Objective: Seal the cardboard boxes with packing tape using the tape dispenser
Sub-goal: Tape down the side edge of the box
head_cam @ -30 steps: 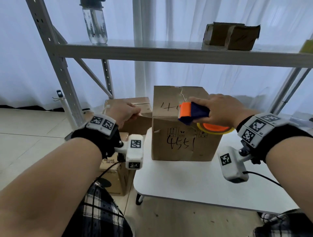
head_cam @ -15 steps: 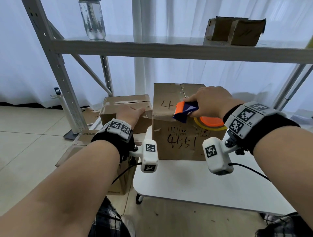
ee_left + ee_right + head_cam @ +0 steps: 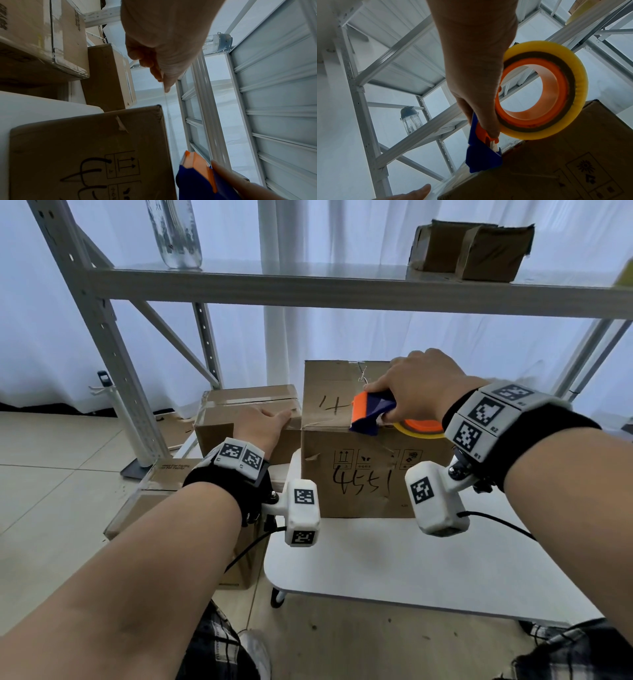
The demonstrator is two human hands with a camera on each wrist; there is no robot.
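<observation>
At centre frame a box stands on the white desk, the right hand gripping the dispenser on its top edge, left hand flat, fingers straight, on a lower box, grey shelving and white curtains behind.

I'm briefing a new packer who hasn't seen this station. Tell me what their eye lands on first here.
First comes the orange and blue tape dispenser with its yellow roll, held in the right hand on top of the handwritten cardboard box on the white table. Next, the left hand reaches out beside that box, in front of a second box. Above, a clear bottle stands on the metal shelf.
</observation>
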